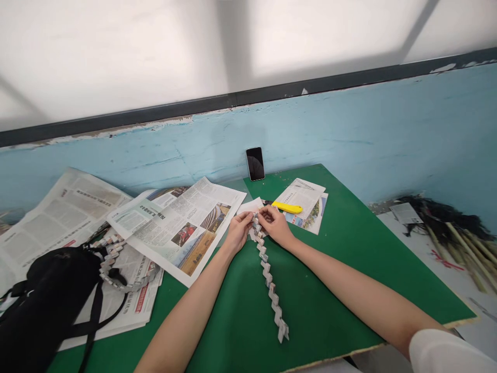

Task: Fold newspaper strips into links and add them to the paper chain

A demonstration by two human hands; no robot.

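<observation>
A zigzag chain of folded newspaper (266, 269) runs down the green table toward me. Its far end is between my two hands. My left hand (239, 229) pinches the chain's end from the left. Opposite it, my right hand (275, 224) has thumb and forefinger closed on the same end. Small paper pieces (251, 206) lie just beyond and under my fingers. A yellow utility knife (287, 207) rests past my right hand, partly on cut newspaper rectangles (305, 199).
A spread newspaper sheet (182, 223) lies left, with more newspaper (58, 207) behind. A black bag (58, 295) with straps and another folded-paper chain (112, 259) sit there. A phone (255, 163) leans against the blue wall. Sticks (466, 254) lie on the floor at right.
</observation>
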